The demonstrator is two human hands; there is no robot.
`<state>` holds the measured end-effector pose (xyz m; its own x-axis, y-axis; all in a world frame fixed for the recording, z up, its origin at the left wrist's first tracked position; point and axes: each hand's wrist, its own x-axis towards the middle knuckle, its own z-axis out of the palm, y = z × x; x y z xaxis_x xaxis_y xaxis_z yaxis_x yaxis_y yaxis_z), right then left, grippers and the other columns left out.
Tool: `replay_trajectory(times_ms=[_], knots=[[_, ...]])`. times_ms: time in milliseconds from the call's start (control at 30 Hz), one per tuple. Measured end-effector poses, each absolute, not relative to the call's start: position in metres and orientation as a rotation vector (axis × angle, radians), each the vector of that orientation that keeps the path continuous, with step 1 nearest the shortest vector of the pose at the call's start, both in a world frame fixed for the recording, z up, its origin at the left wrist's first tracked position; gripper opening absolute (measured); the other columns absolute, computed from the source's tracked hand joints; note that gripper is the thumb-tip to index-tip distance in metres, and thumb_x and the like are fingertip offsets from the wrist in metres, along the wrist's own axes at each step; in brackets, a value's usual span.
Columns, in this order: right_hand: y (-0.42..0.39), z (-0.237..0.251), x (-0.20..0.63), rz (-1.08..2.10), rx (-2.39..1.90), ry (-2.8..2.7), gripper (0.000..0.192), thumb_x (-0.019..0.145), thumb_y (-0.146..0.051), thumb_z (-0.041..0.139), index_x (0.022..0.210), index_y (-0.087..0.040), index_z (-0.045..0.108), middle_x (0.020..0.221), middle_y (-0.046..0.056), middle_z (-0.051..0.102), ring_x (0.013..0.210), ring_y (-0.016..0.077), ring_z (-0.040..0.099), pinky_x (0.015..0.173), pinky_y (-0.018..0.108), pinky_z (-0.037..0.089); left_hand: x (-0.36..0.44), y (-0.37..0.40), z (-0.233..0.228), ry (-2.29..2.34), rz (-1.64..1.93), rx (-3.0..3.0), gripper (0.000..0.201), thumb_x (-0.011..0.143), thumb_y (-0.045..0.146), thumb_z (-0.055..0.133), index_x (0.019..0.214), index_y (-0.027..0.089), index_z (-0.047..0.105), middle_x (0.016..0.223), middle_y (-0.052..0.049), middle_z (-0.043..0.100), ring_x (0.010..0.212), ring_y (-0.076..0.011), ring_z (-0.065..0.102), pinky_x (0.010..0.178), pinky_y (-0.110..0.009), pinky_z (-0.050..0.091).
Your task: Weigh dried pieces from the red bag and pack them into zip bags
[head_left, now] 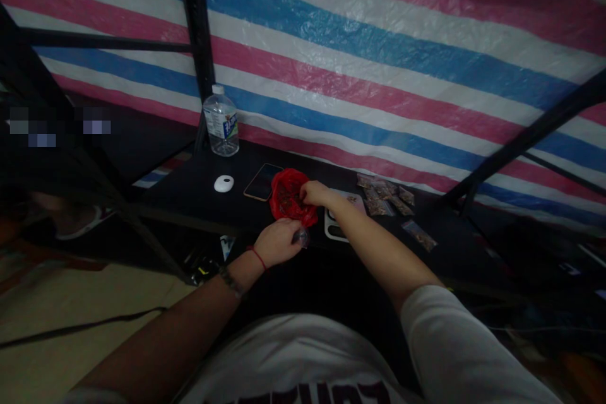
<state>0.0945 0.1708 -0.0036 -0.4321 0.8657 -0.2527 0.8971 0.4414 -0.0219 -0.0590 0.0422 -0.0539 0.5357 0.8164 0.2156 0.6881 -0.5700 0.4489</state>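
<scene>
The red plastic bag (286, 197) sat near the front edge of the dark counter (199, 192), thin, soft and light by the look of it, likely to crumple and slide unless pinched at its rim. The right hand (313, 192) reached into its mouth, fingers curled around loose brown bits. The left hand (278, 242), at 6 o'clock of the bag, pinched a small clear pouch (301, 238). Filled packets (388, 196) lay at 3 o'clock, a phone (263, 181) at 9 o'clock; open room was scarce.
</scene>
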Motion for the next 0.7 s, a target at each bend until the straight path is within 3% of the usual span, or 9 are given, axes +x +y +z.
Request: replay_trajectory(times_ms=[300, 700], knots=[[0.186, -0.006, 0.093, -0.151, 1.678, 2.585, 0.032, 0.079, -0.013, 0.055, 0.106, -0.016, 0.071, 0.106, 0.007, 0.071, 0.092, 0.0153, 0.065, 0.076, 0.019, 0.044, -0.059, 0.041, -0.052, 1.264, 0.57, 2.479, 0.012, 0.077, 0.022, 0.053, 0.088, 0.019, 0.059, 0.089, -0.006, 0.065, 0.088, -0.0202, 0.059, 0.081, -0.03, 0.045], [0.184, -0.005, 0.093, -0.264, 1.588, 2.487, 0.026, 0.075, -0.029, 0.065, 0.096, -0.015, 0.074, 0.088, 0.007, 0.073, 0.072, 0.0146, 0.064, 0.059, 0.02, 0.041, -0.06, 0.041, -0.051, 1.253, 0.566, 2.484, 0.014, 0.078, 0.022, 0.054, 0.09, 0.019, 0.06, 0.091, -0.006, 0.066, 0.09, -0.0206, 0.059, 0.084, -0.031, 0.045]])
